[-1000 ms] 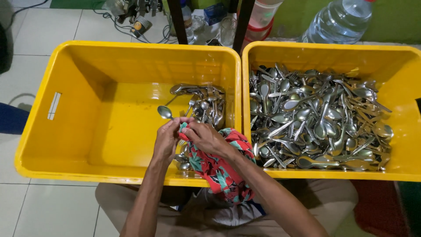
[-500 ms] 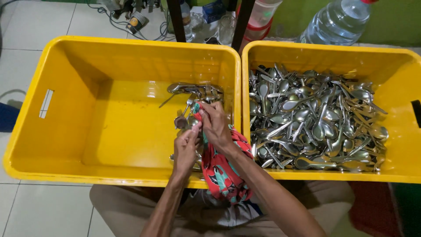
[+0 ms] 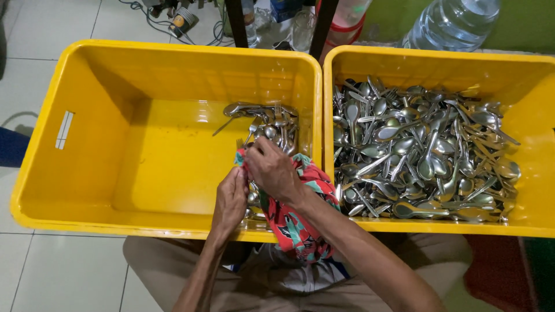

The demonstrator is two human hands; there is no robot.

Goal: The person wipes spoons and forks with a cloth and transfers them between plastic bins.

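Both hands meet over the near right corner of the left yellow crate [image 3: 87, 173]. The right hand [image 3: 272, 170] is clenched on a red cloth with green and white pattern [image 3: 292, 216], pressing it against a fork [image 3: 239, 143] whose tines poke out just beyond the knuckles. The left hand [image 3: 230, 199] closes its grip from below on the same cloth bundle; what metal lies inside it is hidden by the fingers and fabric.

Just past the hands, a small heap of cutlery [image 3: 266, 121] lies against the crate's right wall, spoons and forks tangled, shiny steel with wet-looking glints. Right of the hands, across the two touching crate walls, the right yellow crate [image 3: 532, 219] holds a large pile of spoons and forks [image 3: 416, 156] that covers nearly its whole floor. Both crates are smooth moulded plastic with rounded rims; the left one has a slot handle in its far left wall.

Beyond the crates stand a clear plastic water bottle [image 3: 448, 23], cut off by the top edge, dark furniture legs [image 3: 237, 23] and a tangle of cables [image 3: 173, 23] on the pale tiled floor [image 3: 34, 34]. Below the hands the cloth hangs over the crate rim onto the person's lap, in beige trousers [image 3: 167, 268].
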